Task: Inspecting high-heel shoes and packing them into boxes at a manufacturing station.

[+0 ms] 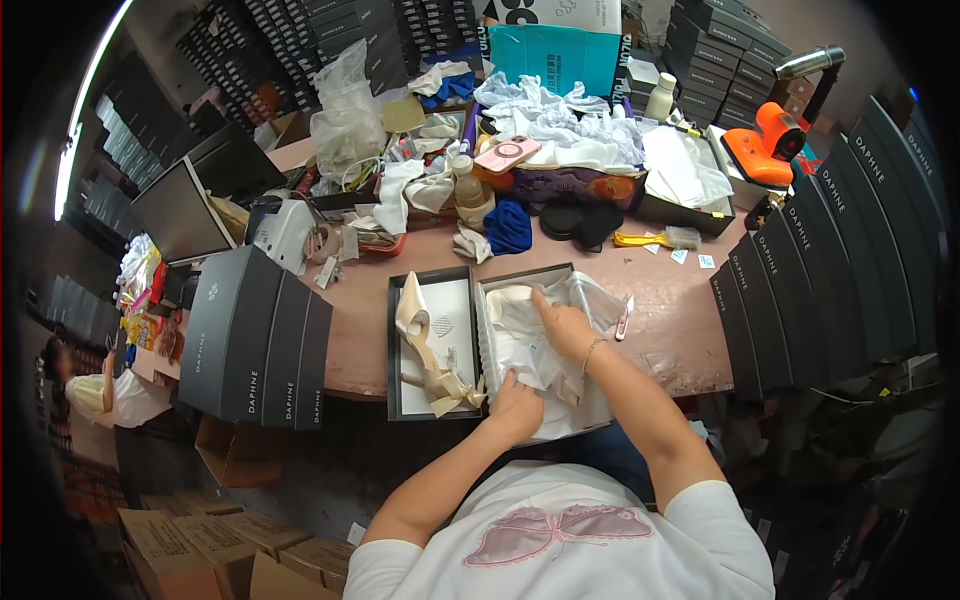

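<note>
An open dark shoe box (pixel 483 325) lined with white tissue paper (pixel 517 345) lies before me. My right hand (pixel 567 328) reaches into it, fingers closed on the paper by a pale, partly covered shape (pixel 515 294). At the box's near left side my left hand (pixel 515 408) is closed, its fingertips against the paper; what lies under the palm is hidden. Touching the box on the left is a dark shallow lid or tray (pixel 394 350) with a pale inside. In it lies a beige high-heeled shoe (pixel 418 330) with a bow at its near end.
Stacked dark shoe boxes stand at left (pixel 235 340) and right (pixel 800 290). Farther back are a yellow-handled brush (pixel 640 240), a blue cloth (pixel 508 228), a bottle (pixel 470 190), a pink phone (pixel 507 153) and an orange tape dispenser (pixel 765 150). Another person (pixel 110 393) is at far left.
</note>
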Demonstrator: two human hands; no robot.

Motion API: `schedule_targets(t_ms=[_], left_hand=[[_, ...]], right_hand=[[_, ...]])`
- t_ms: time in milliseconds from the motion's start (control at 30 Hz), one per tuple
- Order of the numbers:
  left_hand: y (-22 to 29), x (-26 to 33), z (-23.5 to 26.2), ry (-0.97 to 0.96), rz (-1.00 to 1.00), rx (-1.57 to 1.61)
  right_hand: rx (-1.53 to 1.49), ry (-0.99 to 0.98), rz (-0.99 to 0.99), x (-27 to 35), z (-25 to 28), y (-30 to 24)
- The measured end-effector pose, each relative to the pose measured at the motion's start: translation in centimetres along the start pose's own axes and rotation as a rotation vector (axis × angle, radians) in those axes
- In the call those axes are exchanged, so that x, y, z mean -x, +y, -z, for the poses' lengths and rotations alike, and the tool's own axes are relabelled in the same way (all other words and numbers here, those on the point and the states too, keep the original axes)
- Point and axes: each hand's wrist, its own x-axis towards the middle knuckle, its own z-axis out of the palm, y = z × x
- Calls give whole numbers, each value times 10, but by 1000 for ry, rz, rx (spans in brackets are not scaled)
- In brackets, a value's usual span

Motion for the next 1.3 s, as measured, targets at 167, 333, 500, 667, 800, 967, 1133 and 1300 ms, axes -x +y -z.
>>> schedule_targets(t_ms=[167, 333, 500, 667, 800, 967, 1133, 1300], left_hand=[[-13, 10, 20, 192, -27, 359], [9, 5, 46, 572, 191, 1878], [23, -20, 70, 225, 407, 2688], [13, -18, 40, 359, 346, 2562], [25, -11, 49, 571, 300, 2363], [2, 10, 62, 772, 239, 2287], [-29, 35, 93, 719, 351, 2418], [-27, 22, 76, 1034, 459, 2295]], right_hand=[[-323, 126, 11, 18, 100, -14], [-1202, 165, -111, 45, 96, 3], [-762, 327, -118, 67, 42, -12], [-822, 507, 14, 101, 113, -44], [-383, 101, 170, 87, 110, -46], [-762, 376, -18, 88, 74, -45], [-624, 450, 82, 89, 70, -45], [-610, -41, 177, 123, 121, -99]])
